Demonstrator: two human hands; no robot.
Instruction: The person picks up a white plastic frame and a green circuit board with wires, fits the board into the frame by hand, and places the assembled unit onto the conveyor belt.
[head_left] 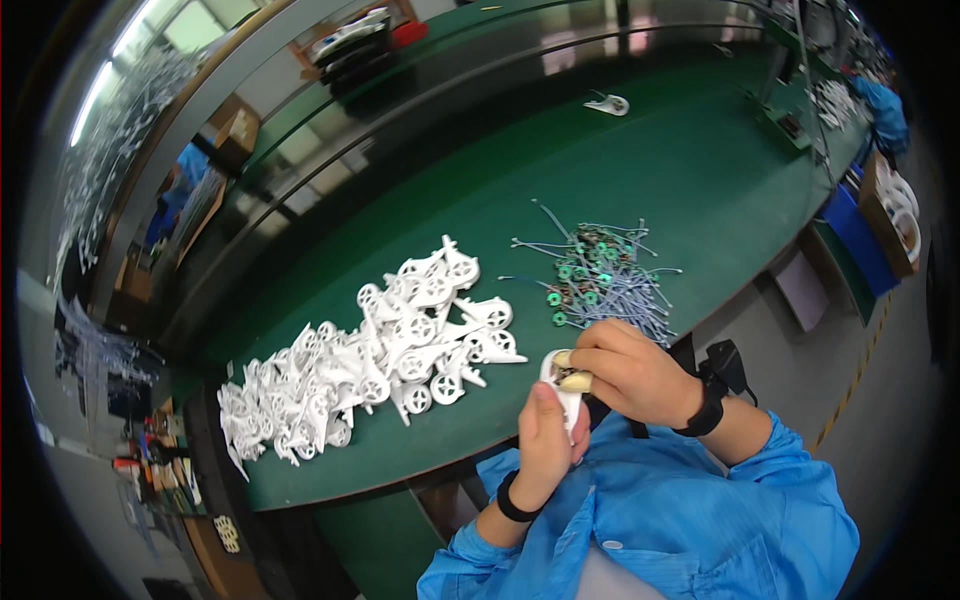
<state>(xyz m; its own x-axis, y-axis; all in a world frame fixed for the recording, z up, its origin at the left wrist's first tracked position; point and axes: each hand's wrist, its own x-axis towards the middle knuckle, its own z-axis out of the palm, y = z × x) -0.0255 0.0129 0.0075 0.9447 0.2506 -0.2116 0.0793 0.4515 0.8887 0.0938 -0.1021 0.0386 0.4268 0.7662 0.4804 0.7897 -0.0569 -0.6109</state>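
Note:
My left hand is closed around a white plastic housing, held up over the table's near edge. Pale yellow finger cots cover fingertips of my right hand, which are pinched together at the housing's round, hollow end. Something small and dark shows between those fingertips, too hidden to name. Just beyond my right hand lies a heap of small green ring-shaped parts with grey-blue wires. Left of my hands spreads a big pile of similar white plastic housings, with round spoked ends and narrow tails.
The green table runs from lower left to upper right. One lone white part lies toward its far side. A metal rack stands at the far right, with a blue bin and a cardboard box beside the table.

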